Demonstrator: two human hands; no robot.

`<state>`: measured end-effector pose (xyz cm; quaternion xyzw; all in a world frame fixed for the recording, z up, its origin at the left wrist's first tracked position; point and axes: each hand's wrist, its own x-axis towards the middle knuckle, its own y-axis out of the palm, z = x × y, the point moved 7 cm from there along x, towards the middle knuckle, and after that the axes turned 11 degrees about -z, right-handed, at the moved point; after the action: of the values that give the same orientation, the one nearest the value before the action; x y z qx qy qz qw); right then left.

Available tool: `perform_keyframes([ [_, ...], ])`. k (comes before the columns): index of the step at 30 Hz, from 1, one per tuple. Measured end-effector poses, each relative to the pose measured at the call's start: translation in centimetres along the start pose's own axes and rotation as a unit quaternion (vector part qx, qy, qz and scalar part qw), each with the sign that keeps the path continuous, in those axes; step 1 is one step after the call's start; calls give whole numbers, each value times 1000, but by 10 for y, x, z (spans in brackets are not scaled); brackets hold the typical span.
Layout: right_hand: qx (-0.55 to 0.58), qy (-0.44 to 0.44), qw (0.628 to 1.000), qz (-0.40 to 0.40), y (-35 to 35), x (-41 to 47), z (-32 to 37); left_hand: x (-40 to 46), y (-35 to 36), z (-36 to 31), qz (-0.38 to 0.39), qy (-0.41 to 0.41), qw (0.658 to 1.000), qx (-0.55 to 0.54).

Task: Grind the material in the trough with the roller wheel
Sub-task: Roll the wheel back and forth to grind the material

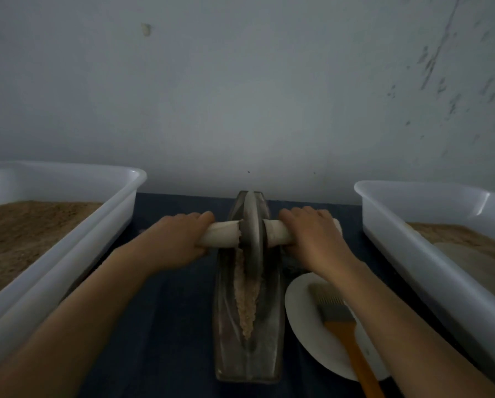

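Observation:
A long dark metal trough [226,334] lies lengthwise on the dark blue table, its near end toward me. A strip of pale tan ground material [247,300] fills its groove. The grey metal roller wheel [252,225] stands upright in the far half of the trough. Its axle handles are wrapped in white cloth. My left hand [180,239] grips the left handle [223,234]. My right hand [315,237] grips the right handle [279,232].
A white plastic tub [77,248] holding brown granular material stands to the left. A second white tub [412,254] with similar material stands to the right. A white plate [303,314] beside the trough carries an orange-handled brush [341,320]. A grey wall rises just behind the table.

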<state>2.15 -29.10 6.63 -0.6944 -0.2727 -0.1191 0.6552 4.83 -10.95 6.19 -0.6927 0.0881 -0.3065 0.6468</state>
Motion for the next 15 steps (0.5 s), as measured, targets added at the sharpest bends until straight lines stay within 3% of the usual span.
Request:
perform_keyframes([
  [3,15,18,1000,-17,5,-1,-4,3,-3,-2,-125,12,989,74],
  [6,5,17,1000,-9,0,-4,0,3,-4,-6,-160,3,983,92],
  [8,-6,5,1000,22,-5,-5,5,2,-3,-5,-119,10,989,89],
  [11,15,9,989,145,-13,-11,12,-6,-4,-6,-2,17,999,39],
  [15,46,-18,965,258,-29,-28,23,-25,-13,-20,160,25,986,-30],
])
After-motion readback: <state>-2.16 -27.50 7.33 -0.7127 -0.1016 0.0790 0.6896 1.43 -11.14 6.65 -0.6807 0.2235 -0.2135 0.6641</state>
